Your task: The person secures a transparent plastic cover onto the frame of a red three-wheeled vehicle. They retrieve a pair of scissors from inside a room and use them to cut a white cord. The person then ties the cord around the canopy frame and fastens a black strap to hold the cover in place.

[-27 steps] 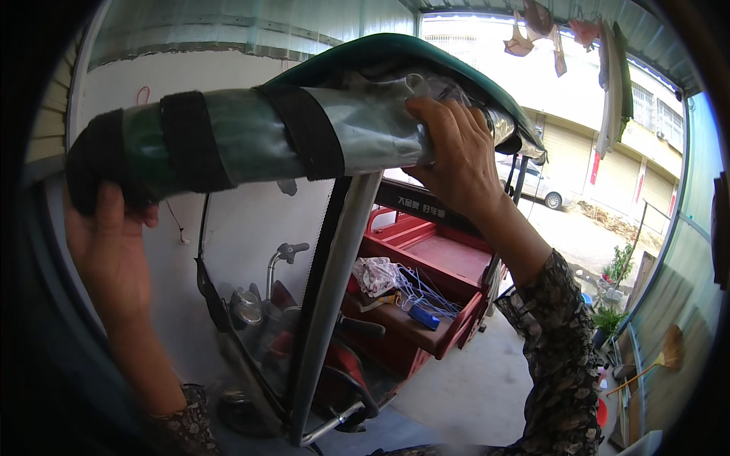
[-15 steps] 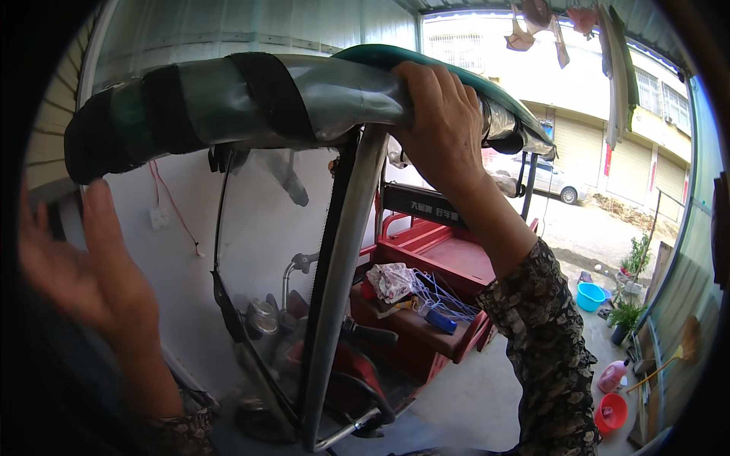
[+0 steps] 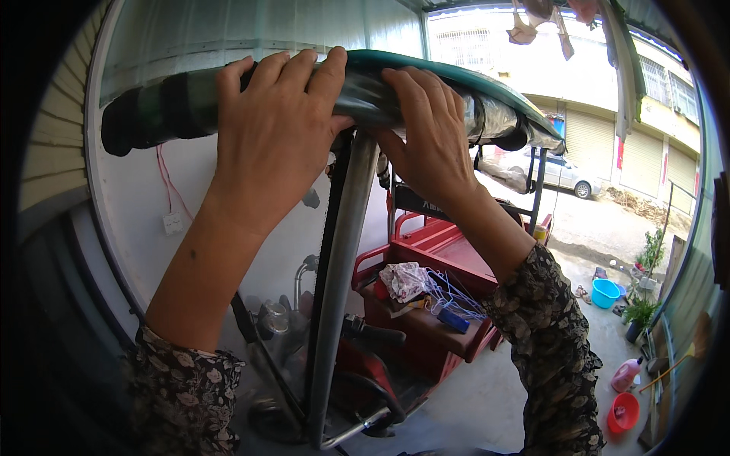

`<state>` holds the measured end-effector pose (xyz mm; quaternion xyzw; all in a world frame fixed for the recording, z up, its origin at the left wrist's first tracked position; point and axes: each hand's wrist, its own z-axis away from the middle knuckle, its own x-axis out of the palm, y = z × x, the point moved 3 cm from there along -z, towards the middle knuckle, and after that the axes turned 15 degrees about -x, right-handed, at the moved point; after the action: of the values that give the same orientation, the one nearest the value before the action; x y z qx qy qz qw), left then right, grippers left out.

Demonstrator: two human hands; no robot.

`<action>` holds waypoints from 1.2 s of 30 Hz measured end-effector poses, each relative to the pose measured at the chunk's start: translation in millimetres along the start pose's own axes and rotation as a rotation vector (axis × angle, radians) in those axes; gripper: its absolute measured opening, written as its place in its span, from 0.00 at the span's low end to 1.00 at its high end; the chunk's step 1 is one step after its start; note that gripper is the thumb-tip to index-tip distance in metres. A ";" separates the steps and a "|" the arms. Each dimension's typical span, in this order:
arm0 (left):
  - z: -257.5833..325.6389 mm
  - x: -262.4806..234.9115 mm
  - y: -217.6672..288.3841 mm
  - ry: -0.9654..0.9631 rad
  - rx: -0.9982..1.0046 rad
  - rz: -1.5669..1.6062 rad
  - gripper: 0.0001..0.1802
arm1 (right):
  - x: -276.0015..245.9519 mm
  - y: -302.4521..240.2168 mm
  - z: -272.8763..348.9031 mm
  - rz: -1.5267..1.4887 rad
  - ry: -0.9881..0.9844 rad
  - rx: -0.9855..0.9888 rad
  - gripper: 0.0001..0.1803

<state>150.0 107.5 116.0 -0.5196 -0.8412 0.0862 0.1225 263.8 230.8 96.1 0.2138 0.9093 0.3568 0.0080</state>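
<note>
Parked silver car (image 3: 559,176), blue basin (image 3: 606,292), red basin (image 3: 624,413), pink bottle (image 3: 625,374).

A single head-worn fisheye view looks forward and slightly up, very close to the two hands, which fill the upper middle of the picture. The left grip (image 3: 277,129) and right grip (image 3: 430,137) press on the rolled canopy (image 3: 152,114) just above them. The forearms enter from the lower edge. Below the grips a metal post (image 3: 342,304) runs down the centre; beyond and below the right grip lies a red cart (image 3: 449,251), and far past it a street. Edges bend toward the dark rim.
</note>
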 end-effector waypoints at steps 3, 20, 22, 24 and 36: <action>-8.6 2.3 5.5 -0.146 -0.035 -0.006 0.31 | -8.4 3.0 19.0 0.014 -0.019 -0.001 0.35; -26.1 17.8 3.7 -0.184 -0.116 0.018 0.21 | -62.5 -25.0 113.5 -0.332 -0.147 0.232 0.25; -25.2 19.3 -1.2 -0.213 -0.147 -0.005 0.22 | -52.1 2.5 118.6 -0.457 -0.029 0.517 0.26; -25.6 19.4 -2.0 -0.226 -0.141 -0.015 0.23 | -43.2 28.5 119.9 -0.599 0.095 0.834 0.29; -26.8 13.4 7.0 -0.249 -0.145 -0.030 0.22 | -15.6 59.7 122.8 -1.056 0.389 1.062 0.15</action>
<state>158.1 123.0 141.2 -0.4997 -0.8615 0.0874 -0.0194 321.4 343.0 41.3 -0.3395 0.9250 -0.1471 -0.0865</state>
